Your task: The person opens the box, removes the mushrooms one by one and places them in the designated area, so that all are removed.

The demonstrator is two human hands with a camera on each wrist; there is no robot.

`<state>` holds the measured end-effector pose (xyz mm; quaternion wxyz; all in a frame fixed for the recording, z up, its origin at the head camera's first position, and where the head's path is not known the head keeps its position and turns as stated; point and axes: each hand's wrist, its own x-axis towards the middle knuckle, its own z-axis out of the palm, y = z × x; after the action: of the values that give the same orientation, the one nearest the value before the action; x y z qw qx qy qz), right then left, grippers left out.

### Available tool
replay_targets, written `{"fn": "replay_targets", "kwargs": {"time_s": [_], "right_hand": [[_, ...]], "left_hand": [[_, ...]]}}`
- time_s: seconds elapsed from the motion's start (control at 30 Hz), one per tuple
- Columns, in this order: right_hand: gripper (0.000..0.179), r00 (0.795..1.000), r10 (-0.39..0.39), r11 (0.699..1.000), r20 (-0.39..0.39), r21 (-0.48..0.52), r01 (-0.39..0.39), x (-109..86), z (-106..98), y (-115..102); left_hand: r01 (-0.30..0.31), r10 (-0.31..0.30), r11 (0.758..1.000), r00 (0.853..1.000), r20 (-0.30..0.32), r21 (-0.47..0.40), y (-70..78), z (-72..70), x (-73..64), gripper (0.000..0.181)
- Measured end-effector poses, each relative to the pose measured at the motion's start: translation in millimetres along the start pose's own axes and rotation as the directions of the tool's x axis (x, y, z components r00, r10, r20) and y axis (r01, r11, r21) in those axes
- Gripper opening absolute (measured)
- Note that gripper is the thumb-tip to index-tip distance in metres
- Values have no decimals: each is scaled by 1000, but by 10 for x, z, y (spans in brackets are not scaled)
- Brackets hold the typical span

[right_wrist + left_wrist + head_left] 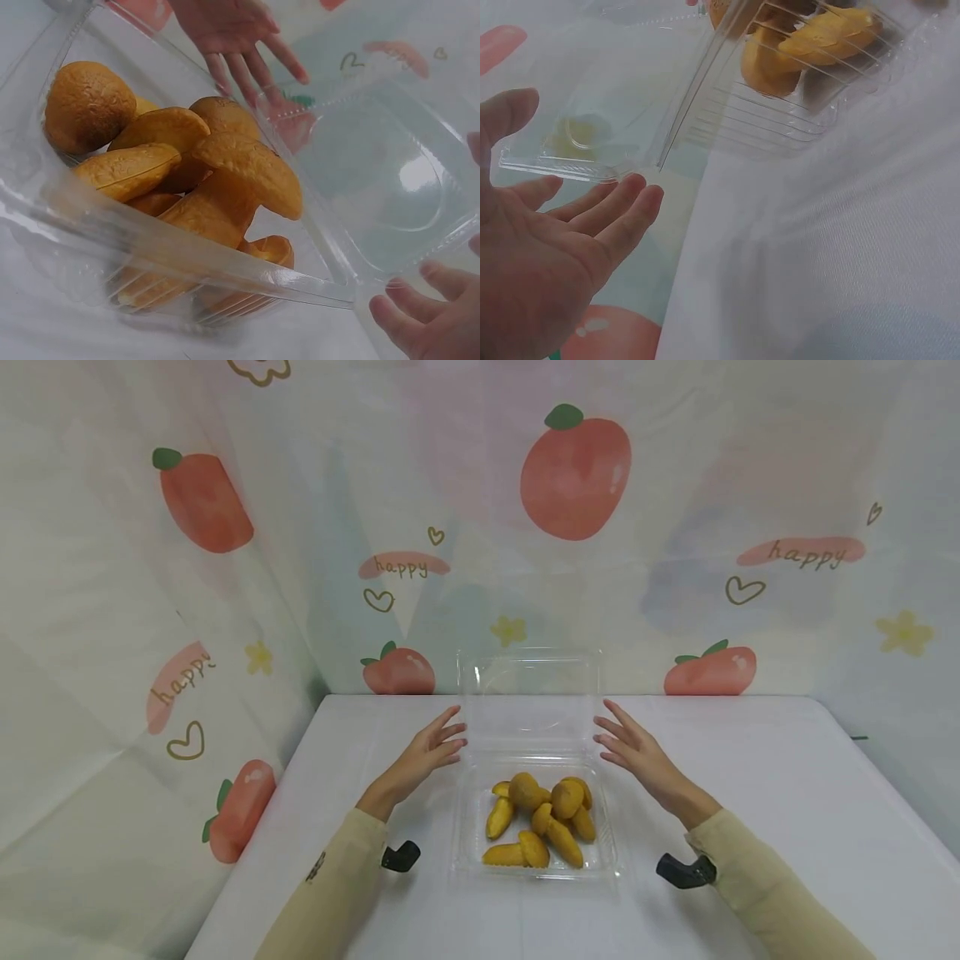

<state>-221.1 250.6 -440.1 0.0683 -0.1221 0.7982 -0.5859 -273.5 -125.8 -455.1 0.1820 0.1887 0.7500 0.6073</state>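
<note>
A clear plastic clamshell box [609,852] stands in the middle of the table, its hinged lid [528,706] raised at the far side. Several yellow-brown mushrooms [561,839] with rounded caps and thick stems lie in the base. On the lid's left, my left hand [416,764] has its fingers spread, and its fingertips come right up to the lid's edge in the left wrist view. Mirroring it, my right hand [651,768] reaches to the lid's right edge with fingers extended. Neither hand grips anything. The right wrist view shows the mushrooms [217,202] heaped together.
White cloth covers the table [765,777]. Behind and to the left hangs a pale curtain [465,468] printed with red fruit, hearts and lettering. A black curved piece [401,857] sits at the left cuff, and a similar black piece [686,871] is at the right cuff.
</note>
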Motion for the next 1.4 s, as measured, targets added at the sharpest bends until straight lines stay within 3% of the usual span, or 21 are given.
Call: {"fn": "replay_targets", "kwargs": {"time_s": [0.6, 1.07, 1.4], "right_hand": [[71, 998, 53, 996, 19, 72, -54, 151, 5, 41], [67, 979, 143, 978, 144, 133, -162, 283, -59, 74], [70, 970, 185, 967, 158, 148, -208, 327, -88, 150]], "left_hand": [[56, -59, 995, 998, -34, -83, -50, -18, 107, 62], [99, -99, 987, 995, 11, -128, -119, -92, 138, 59], [149, -149, 981, 989, 7, -121, -142, -90, 172, 61]]}}
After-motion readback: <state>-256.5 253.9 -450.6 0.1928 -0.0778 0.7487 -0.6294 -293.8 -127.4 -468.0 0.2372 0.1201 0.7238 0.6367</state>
